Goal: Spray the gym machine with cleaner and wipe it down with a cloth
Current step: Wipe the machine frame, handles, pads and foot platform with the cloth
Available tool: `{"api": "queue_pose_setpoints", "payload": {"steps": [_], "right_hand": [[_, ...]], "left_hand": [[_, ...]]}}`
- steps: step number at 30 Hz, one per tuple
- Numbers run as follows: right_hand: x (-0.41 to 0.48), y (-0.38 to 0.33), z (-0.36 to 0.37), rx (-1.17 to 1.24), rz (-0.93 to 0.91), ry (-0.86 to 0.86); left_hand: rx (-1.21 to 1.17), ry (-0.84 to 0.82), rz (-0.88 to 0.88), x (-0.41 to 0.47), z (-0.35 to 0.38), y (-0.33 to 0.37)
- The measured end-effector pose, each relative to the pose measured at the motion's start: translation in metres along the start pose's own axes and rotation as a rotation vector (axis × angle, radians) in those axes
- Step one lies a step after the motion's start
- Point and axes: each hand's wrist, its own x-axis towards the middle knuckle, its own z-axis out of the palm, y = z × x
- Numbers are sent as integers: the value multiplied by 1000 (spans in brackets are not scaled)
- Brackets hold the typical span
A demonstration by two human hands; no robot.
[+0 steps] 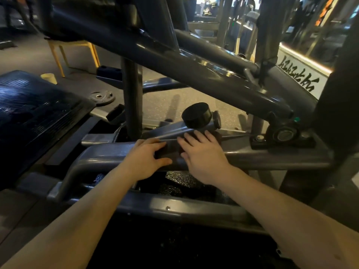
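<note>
1. Where the two hands meet, a dark cloth (172, 152) lies on a grey bar (108, 152) of the machine (194, 70), low down and near the middle of the view.
2. The left hand (145, 158) grips the left side of the cloth, with its fingers curled over the top and its thumb on the near side.
3. The right hand (204, 154) lies flat on the right side of the cloth. Its fingers are straight and spread, and they press down.
4. The cloth is blurry and about as dark as the bar, so its edges are hard to see.
5. Just behind the right hand, a round black cap (197, 115) sits on a slanted tube.
6. To the right, a black block (283, 134) is bolted onto the same bar.
7. A thick beam of the machine slopes over the hands, from the upper left to the lower right.
8. On the left is a dark blue pad (38, 105) with ribs.
9. On the floor beyond it are a grey plate (102, 97), a pale cup (49, 78) and a yellow chair (73, 53).
10. On the far right is a white sign (299, 74) with black writing.
</note>
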Motion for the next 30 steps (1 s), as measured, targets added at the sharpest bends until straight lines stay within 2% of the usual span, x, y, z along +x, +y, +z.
{"api": "queue_pose_setpoints", "payload": {"steps": [3,7,9,13,16,20,26,30], "right_hand": [[-16,32,-9,27,119,29],[-43,49,-17,-67,316,43],[-37,32,-14,-60,313,38],[-14,-6,2,-5,140,59],[-6,-15,13,41,88,134],[-8,-10,19,64,77,224],[-11,-15,24,25,101,253],[-12,-26,31,36,171,324]], "left_hand": [[9,-18,-9,4,-2,1],[59,-38,-33,7,-5,7],[47,-40,-48,7,-6,9],[42,-19,-53,5,-6,8],[39,-36,-52,4,-8,8],[80,-88,-56,7,-18,17],[141,-144,-90,10,-26,33],[225,-137,-23,11,-23,27]]}}
